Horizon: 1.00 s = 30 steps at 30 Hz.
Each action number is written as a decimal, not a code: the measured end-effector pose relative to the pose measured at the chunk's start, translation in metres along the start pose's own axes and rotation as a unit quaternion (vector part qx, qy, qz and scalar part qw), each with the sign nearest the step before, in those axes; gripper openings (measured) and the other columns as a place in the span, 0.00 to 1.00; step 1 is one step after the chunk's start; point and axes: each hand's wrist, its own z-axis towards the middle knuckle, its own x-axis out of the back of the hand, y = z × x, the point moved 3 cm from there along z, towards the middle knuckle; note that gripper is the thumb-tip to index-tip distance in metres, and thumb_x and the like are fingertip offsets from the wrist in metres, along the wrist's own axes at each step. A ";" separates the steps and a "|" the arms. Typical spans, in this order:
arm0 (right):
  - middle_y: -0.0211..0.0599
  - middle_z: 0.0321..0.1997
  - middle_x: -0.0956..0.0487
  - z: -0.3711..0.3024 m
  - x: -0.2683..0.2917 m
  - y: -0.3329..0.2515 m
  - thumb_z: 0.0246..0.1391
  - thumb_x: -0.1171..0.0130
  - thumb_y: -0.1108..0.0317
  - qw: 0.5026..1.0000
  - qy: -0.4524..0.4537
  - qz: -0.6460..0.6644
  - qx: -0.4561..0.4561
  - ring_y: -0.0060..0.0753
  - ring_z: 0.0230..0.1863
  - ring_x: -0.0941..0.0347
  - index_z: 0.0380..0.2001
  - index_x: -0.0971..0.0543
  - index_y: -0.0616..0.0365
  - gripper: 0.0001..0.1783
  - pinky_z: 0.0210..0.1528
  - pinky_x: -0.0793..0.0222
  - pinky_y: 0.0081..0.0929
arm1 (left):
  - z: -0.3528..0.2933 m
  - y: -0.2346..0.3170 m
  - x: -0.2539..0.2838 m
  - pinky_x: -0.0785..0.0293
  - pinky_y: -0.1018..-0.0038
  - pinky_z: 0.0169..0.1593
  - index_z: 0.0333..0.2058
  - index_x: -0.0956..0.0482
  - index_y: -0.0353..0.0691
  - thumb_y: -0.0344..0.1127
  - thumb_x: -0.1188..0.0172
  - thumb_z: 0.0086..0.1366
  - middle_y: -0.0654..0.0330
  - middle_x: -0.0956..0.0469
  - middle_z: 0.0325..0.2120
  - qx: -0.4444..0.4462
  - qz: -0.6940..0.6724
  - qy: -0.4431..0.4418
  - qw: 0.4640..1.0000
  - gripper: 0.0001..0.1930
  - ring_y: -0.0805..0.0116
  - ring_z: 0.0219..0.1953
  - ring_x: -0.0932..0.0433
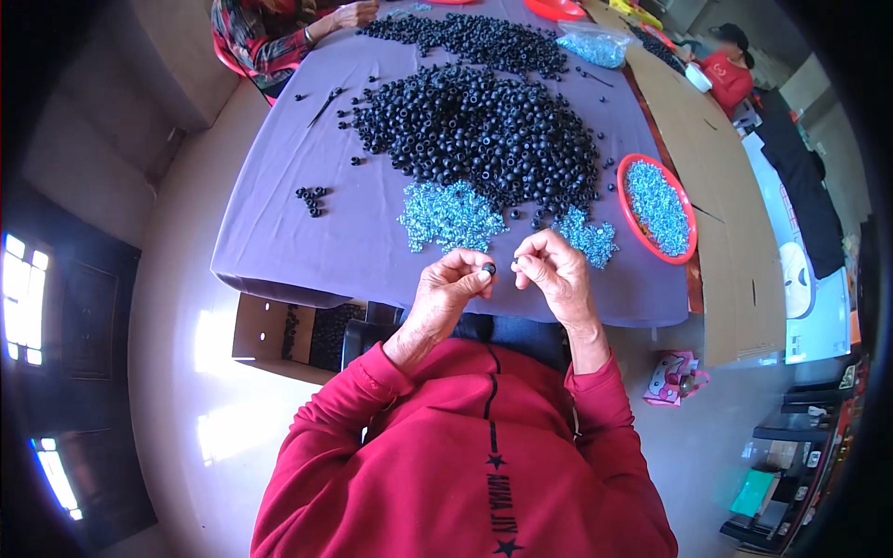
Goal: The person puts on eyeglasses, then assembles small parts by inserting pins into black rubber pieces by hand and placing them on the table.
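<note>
Just past the near edge of the cloth-covered table, my left hand (453, 286) pinches a small round black hollow piece (488, 268) between thumb and fingertips. Facing it a short gap away, my right hand (556, 277) has thumb and forefinger pressed together on something tiny, too small to name. Beyond my hands lie two piles of small shiny light-blue pieces, a larger pile (451, 216) at the left and a smaller pile (588, 238) at the right. Behind them spreads a big heap of round black hollow pieces (474, 130).
A red oval tray (691, 212) of blue pieces sits at the table's right edge. Dark scissors (325, 108) and a small black cluster (313, 201) lie left on the purple cloth (265, 209). A bag of blue pieces (595, 48) and another person's hand (355, 16) are farther back.
</note>
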 end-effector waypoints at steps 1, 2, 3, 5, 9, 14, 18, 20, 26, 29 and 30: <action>0.29 0.26 0.27 -0.001 -0.001 -0.001 0.53 0.47 0.71 1.000 -0.003 0.010 -0.002 0.16 0.25 0.30 0.31 0.29 0.61 0.05 0.27 0.33 0.13 | 0.000 -0.001 -0.001 0.31 0.81 0.33 0.34 0.26 0.35 0.25 0.44 0.58 0.63 0.26 0.24 -0.001 0.000 -0.001 1.000 0.05 0.77 0.27 0.29; 0.29 0.26 0.27 -0.002 -0.004 -0.001 0.53 0.47 0.71 1.000 -0.003 0.010 -0.002 0.16 0.25 0.30 0.31 0.29 0.61 0.05 0.27 0.33 0.13 | -0.001 -0.001 -0.001 0.31 0.81 0.33 0.34 0.27 0.35 0.25 0.45 0.58 0.63 0.26 0.25 -0.001 0.010 0.001 1.000 0.05 0.77 0.27 0.29; 0.29 0.27 0.27 -0.003 -0.006 -0.002 0.52 0.46 0.72 1.000 -0.001 0.005 0.000 0.16 0.25 0.30 0.31 0.29 0.61 0.05 0.27 0.34 0.13 | -0.001 -0.002 -0.001 0.31 0.81 0.33 0.34 0.27 0.35 0.25 0.45 0.58 0.63 0.26 0.25 -0.001 0.019 0.004 1.000 0.05 0.77 0.27 0.29; 0.29 0.29 0.27 -0.006 -0.009 -0.006 0.52 0.45 0.73 1.000 -0.008 0.000 -0.004 0.15 0.26 0.31 0.33 0.28 0.61 0.06 0.28 0.34 0.13 | -0.001 -0.001 -0.002 0.31 0.81 0.33 0.34 0.27 0.34 0.25 0.45 0.58 0.63 0.26 0.25 -0.003 0.018 0.005 1.000 0.05 0.77 0.27 0.29; 0.28 0.27 0.27 -0.008 -0.014 -0.007 0.52 0.46 0.73 1.000 -0.018 -0.012 -0.010 0.15 0.26 0.31 0.33 0.28 0.61 0.05 0.29 0.34 0.13 | -0.003 0.002 -0.004 0.31 0.81 0.34 0.34 0.27 0.34 0.24 0.45 0.58 0.62 0.26 0.26 -0.007 0.026 0.012 1.000 0.05 0.77 0.27 0.29; 0.26 0.26 0.27 -0.009 -0.017 -0.007 0.53 0.47 0.74 1.000 0.000 -0.012 -0.006 0.14 0.24 0.32 0.31 0.27 0.61 0.03 0.26 0.35 0.12 | -0.004 0.000 -0.003 0.30 0.80 0.35 0.34 0.27 0.34 0.25 0.44 0.57 0.60 0.24 0.28 -0.017 0.047 -0.001 0.999 0.06 0.75 0.29 0.28; 0.26 0.26 0.27 -0.009 -0.016 -0.001 0.52 0.47 0.74 0.999 -0.010 -0.031 -0.007 0.13 0.23 0.32 0.31 0.27 0.60 0.02 0.24 0.36 0.12 | -0.005 -0.001 -0.001 0.30 0.81 0.34 0.34 0.27 0.34 0.24 0.43 0.56 0.60 0.24 0.28 -0.025 0.075 -0.002 0.997 0.06 0.76 0.28 0.28; 0.25 0.25 0.28 -0.009 -0.017 0.001 0.52 0.46 0.74 0.999 -0.010 -0.046 0.003 0.12 0.23 0.33 0.30 0.27 0.60 0.02 0.24 0.37 0.11 | -0.005 -0.001 -0.001 0.30 0.81 0.33 0.34 0.27 0.34 0.24 0.43 0.56 0.60 0.24 0.27 -0.025 0.082 0.000 0.996 0.06 0.76 0.28 0.28; 0.31 0.25 0.28 -0.014 -0.026 -0.001 0.50 0.44 0.74 0.970 0.065 -0.183 0.144 0.19 0.26 0.31 0.30 0.26 0.61 0.04 0.28 0.34 0.16 | -0.005 -0.002 0.000 0.30 0.81 0.33 0.34 0.27 0.34 0.25 0.43 0.56 0.61 0.25 0.25 -0.009 0.068 0.007 0.998 0.06 0.75 0.27 0.27; 0.36 0.30 0.28 -0.018 -0.028 -0.007 0.48 0.44 0.75 0.948 0.071 -0.238 0.202 0.26 0.28 0.29 0.32 0.26 0.61 0.05 0.30 0.33 0.20 | -0.005 -0.006 0.003 0.29 0.79 0.33 0.34 0.26 0.34 0.25 0.44 0.57 0.61 0.25 0.25 0.035 0.009 0.010 0.999 0.06 0.74 0.27 0.27; 0.36 0.30 0.28 -0.019 -0.028 -0.007 0.48 0.44 0.75 0.948 0.071 -0.238 0.201 0.26 0.28 0.29 0.32 0.26 0.61 0.05 0.30 0.33 0.20 | -0.005 -0.008 0.004 0.29 0.78 0.34 0.34 0.26 0.34 0.26 0.45 0.58 0.61 0.25 0.26 0.059 -0.024 0.007 0.998 0.05 0.74 0.28 0.27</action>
